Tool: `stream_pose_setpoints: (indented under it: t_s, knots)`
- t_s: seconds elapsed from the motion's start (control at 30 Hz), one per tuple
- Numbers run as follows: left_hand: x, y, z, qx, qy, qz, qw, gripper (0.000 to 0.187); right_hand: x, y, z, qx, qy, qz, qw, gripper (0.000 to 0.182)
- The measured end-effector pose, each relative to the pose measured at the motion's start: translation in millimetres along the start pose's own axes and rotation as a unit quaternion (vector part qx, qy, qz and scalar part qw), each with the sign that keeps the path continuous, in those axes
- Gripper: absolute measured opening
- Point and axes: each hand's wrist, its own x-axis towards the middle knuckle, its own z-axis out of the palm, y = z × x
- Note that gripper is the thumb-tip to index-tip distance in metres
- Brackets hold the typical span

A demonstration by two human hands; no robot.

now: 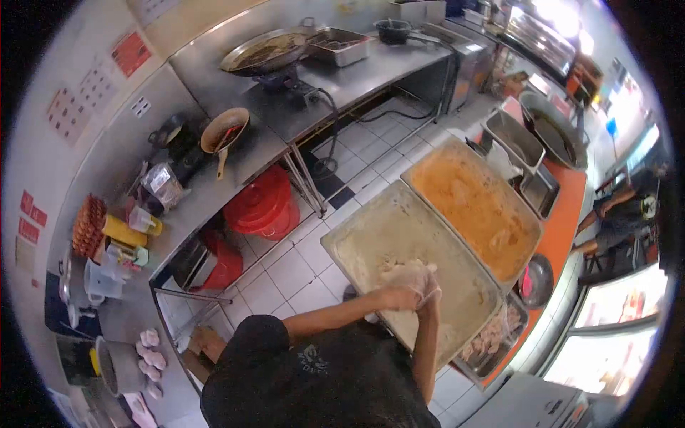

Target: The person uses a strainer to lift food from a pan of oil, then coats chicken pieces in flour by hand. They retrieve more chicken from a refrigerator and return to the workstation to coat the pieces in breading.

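Note:
My left hand (402, 297) and my right hand (431, 287) are close together over a large metal tray of pale powder (378, 222). Both look closed and dusted with the powder, and what they grip is too small and blurred to make out. Pale coated lumps (403, 273) lie in the powder just beyond my fingers. Beside this tray, a second one holds an orange mixture (471, 207).
Raw meat pieces (499, 328) fill a tray at the right, near a dark bowl (539, 280) with a pink utensil. A wok (267, 51) stands on the back counter, a red bin (264, 203) below. A person (628, 200) is at the far right.

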Motion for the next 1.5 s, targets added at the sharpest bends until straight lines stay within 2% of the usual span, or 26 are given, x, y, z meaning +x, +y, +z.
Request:
stream_pose_setpoints:
  t_s: [0.03,0.07,0.17,0.27,0.3,0.33,0.37,0.43,0.47,0.53,0.63,0.73,0.77,0.8,0.83,0.93,1.07,1.13,1.2,1.23,1.27,1.3,1.33,1.37,1.4,1.5]
  knots:
    - [-4.4,13.1,-0.5,-0.085,-0.124,-0.098,0.984,0.039,18.7,10.8,-13.6,0.092,-0.024,-0.023,0.995,0.043]
    - [-10.4,14.8,-1.4,-0.092,-0.112,-0.096,0.985,0.039,30.6,18.9,-30.5,0.079,-0.03,-0.022,0.996,0.043]
    - [-33.8,-18.2,-14.3,-0.185,0.184,0.196,0.945,0.029,41.5,21.3,-41.1,0.047,-0.053,-0.121,0.99,0.046]
    - [-45.1,-72.1,-88.9,-0.378,0.109,0.084,0.915,0.031,84.1,3.6,-30.1,0.083,-0.046,0.042,0.995,0.044]
    - [-39.7,-107.5,-113.5,-0.348,0.149,0.077,0.922,0.029,82.0,4.8,-13.5,0.079,-0.041,0.042,0.995,0.044]
    - [-31.8,-148.6,-135.9,-0.317,0.187,0.069,0.927,0.028,65.6,5.5,17.9,-0.098,-0.019,0.006,0.995,0.043]
    - [-23.8,-187.4,-158.0,-0.393,0.215,0.049,0.893,0.028,65.0,6.0,40.5,-0.273,0.003,-0.031,0.962,0.043]
    - [0.7,-276.4,-204.6,-0.475,0.272,0.03,0.836,0.027,80.5,38.3,-17.3,-0.618,0.068,-0.044,0.782,0.041]
    - [16.2,-323.7,-227.6,-0.489,0.301,0.028,0.818,0.028,88.0,25.9,18.0,-0.623,0.079,-0.048,0.777,0.041]
    - [45.1,-402.0,-278.7,-0.548,0.352,-0.045,0.758,0.026,76.2,-5.9,132.2,-0.233,0.137,0.181,0.945,0.036]
    - [90.9,-513.9,-343.5,-0.618,0.412,-0.114,0.66,0.023,90.2,10.2,139.8,-0.276,0.258,0.058,0.924,0.032]
    - [142.8,-616.7,-374.3,-0.686,0.454,-0.156,0.546,0.02,117.0,77.2,-37.2,-0.642,0.218,0.159,0.718,0.037]
    - [161.3,-666.6,-377.9,-0.731,0.424,-0.152,0.513,0.021,109.6,76.4,-16.5,-0.639,0.227,0.17,0.715,0.037]
    - [178.6,-702.7,-376.2,-0.773,0.392,-0.15,0.476,0.021,101.4,66.8,23.2,-0.541,0.284,0.15,0.777,0.038]
    - [188.0,-707.9,-377.6,-0.776,0.381,-0.159,0.476,0.021,97.7,55.6,69.2,-0.435,0.338,0.124,0.825,0.039]
    - [200.9,-709.0,-406.7,-0.782,0.457,-0.116,0.406,0.028,109.5,34.7,152.5,-0.36,0.396,0.177,0.826,0.042]
    - [231.9,-760.2,-401.5,-0.821,0.457,-0.034,0.339,0.028,96.7,55.0,110.4,-0.313,0.479,0.181,0.8,0.047]
    - [238.1,-747.8,-399.0,-0.787,0.518,-0.021,0.334,0.031,79.3,49.1,150.9,-0.475,0.276,0.063,0.833,0.04]
    - [232.4,-720.4,-396.4,-0.661,0.561,-0.073,0.494,0.031,69.5,67.9,111.1,-0.63,0.249,0.004,0.736,0.039]
    - [235.0,-708.9,-406.6,-0.674,0.565,-0.186,0.438,0.032,65.9,66.5,124.6,-0.725,0.21,-0.011,0.655,0.039]
    - [266.5,-824.5,-355.0,-0.368,0.589,-0.101,0.712,0.033,66.6,55.0,141.5,-0.809,0.168,-0.014,0.564,0.039]
    - [235.1,-722.1,-399.4,-0.546,0.508,-0.264,0.612,0.028,71.5,48.4,152.3,-0.776,0.196,0.038,0.598,0.038]
    - [239.5,-695.3,-418.2,-0.656,0.55,-0.296,0.424,0.03,75.6,45.2,163.2,-0.739,0.216,0.085,0.633,0.038]
    - [231.7,-689.1,-412.7,-0.639,0.566,-0.23,0.468,0.035,73.3,43.4,173.0,-0.725,0.249,0.081,0.637,0.038]
    - [223.0,-643.7,-430.1,-0.632,0.59,-0.261,0.429,0.042,73.3,41.4,181.9,-0.684,0.263,0.091,0.675,0.042]
    - [237.4,-683.1,-422.8,-0.675,0.563,-0.256,0.403,0.042,75.5,41.3,182.7,-0.642,0.27,0.103,0.711,0.047]
